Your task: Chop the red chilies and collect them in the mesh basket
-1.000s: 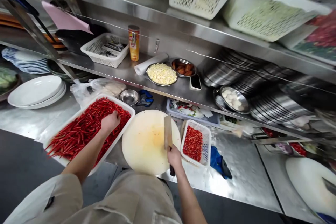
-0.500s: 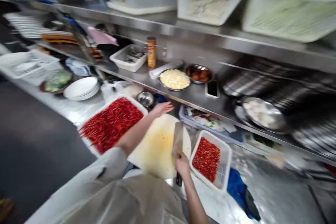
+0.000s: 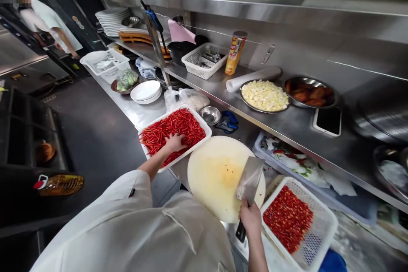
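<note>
My left hand [image 3: 175, 142] lies on whole red chillies [image 3: 188, 122] heaped in a white basket [image 3: 208, 132], its fingers apart; some fingertips are partly hidden among the chillies. My right hand [image 3: 251, 217] is closed around the black handle of a cleaver [image 3: 250, 178]. The broad blade rests over the right side of a round, pale chopping board [image 3: 210, 178], which has a yellow stain and a few small bits on it. Just right of the board, chopped red chillies [image 3: 288, 219] fill part of a second white basket [image 3: 331, 225].
Behind the board are a small metal bowl [image 3: 210, 115] and blue-handled scissors [image 3: 230, 122]. The shelf above holds a plate of pale chopped pieces [image 3: 265, 95], a phone [image 3: 328, 121] and an orange can [image 3: 236, 53]. An oil bottle [image 3: 60, 184] lies low at left. A person [image 3: 52, 21] stands far left.
My left hand has moved from above the board's back edge to the whole chillies at left. My right hand still holds the cleaver over the board. The view has swung left.
</note>
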Demonstrator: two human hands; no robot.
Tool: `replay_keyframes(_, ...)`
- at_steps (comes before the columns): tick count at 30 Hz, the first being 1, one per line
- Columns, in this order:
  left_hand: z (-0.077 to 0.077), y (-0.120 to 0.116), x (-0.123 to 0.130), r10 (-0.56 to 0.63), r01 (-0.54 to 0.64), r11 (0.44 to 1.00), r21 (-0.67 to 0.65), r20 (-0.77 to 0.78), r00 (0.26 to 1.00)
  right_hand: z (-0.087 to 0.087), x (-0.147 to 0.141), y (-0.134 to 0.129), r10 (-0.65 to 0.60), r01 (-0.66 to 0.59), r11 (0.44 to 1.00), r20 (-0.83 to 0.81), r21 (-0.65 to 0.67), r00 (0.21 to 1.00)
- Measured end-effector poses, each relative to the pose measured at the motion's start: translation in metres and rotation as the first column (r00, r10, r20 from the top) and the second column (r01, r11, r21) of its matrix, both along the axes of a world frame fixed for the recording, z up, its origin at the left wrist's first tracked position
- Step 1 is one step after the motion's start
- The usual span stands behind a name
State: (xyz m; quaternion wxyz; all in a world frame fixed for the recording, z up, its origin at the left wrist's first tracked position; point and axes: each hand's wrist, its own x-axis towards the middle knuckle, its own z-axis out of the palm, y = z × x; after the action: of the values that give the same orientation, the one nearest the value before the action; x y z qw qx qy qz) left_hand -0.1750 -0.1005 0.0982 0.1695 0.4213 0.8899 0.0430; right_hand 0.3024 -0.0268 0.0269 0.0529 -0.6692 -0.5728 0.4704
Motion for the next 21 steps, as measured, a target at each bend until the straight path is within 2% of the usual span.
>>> replay_keyframes(2, -0.016, -0.031, -0.018, -0.055, 0.054, 0.997, -0.048, -0.027, 0.998, 0.001, -0.001, 0.001, 0.008, -0.008, 1.000, 0.035, -0.005, 0.999)
replay_keyframes(3, -0.023, -0.037, -0.024, -0.070, 0.069, 0.997, -0.032, -0.031, 0.997, 0.002, -0.001, 0.002, 0.011, -0.011, 1.000, 0.053, -0.007, 0.999)
replay_keyframes(5, -0.036, -0.035, -0.032, -0.045, 0.046, 0.999, 0.017, -0.044, 0.998, 0.004, -0.002, 0.004, 0.013, -0.012, 1.000, 0.079, -0.007, 0.997)
replay_keyframes(8, -0.047, -0.012, -0.048, -0.045, 0.046, 0.998, 0.038, -0.024, 0.999, 0.007, -0.004, 0.004, 0.019, -0.020, 1.000, 0.097, 0.000, 0.995)
replay_keyframes(12, -0.053, 0.004, -0.078, -0.170, 0.164, 0.978, 0.133, 0.036, 0.985, 0.011, -0.008, 0.002, 0.040, -0.040, 0.999, 0.139, -0.001, 0.989)
replay_keyframes(16, -0.052, -0.003, -0.108, -0.192, 0.138, 0.950, 0.281, 0.176, 0.965, 0.010, -0.008, 0.000, 0.024, -0.027, 0.999, 0.170, 0.018, 0.985)
replay_keyframes(19, -0.049, -0.001, -0.120, -0.267, 0.186, 0.947, 0.262, 0.322, 0.908, 0.009, -0.010, 0.000, 0.009, -0.012, 1.000, 0.159, 0.014, 0.987)
replay_keyframes(21, -0.048, 0.008, -0.120, -0.350, 0.294, 0.931, 0.217, 0.293, 0.890, 0.011, -0.012, 0.001, 0.004, -0.004, 1.000, 0.148, 0.004, 0.989)
